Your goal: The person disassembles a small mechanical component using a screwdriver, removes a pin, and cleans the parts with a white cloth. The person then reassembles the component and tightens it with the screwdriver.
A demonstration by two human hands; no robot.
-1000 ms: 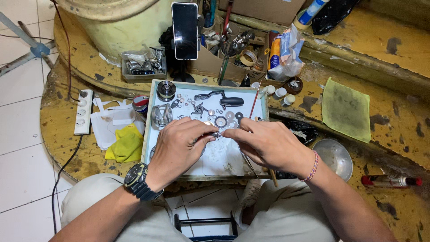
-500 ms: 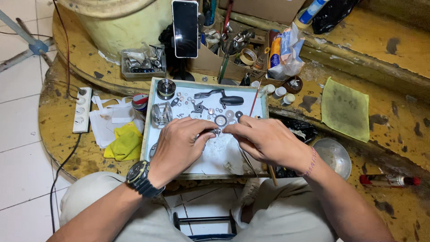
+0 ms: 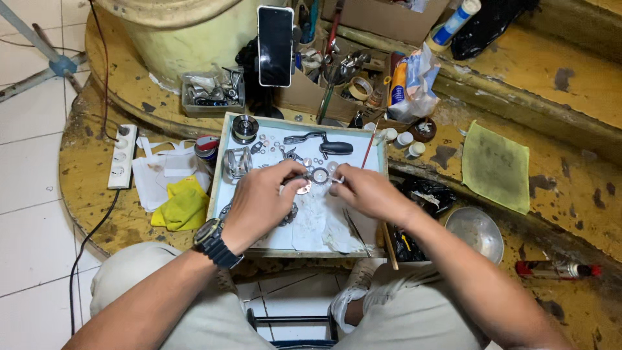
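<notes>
Hands meet over shallow white tray [image 3: 223, 170]: left hand [image 3: 262, 198] and right hand [image 3: 363, 191] pinch a small round metal part [image 3: 320, 175]; loose parts remain scattered.

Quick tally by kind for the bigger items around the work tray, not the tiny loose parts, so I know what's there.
Phone on stand: 1
Power strip: 1
Yellow cloth: 1
Green pad: 1
Metal bowl: 1
White caps beside the tray: 3
Reel handle in the tray: 1
Total: 9
</notes>
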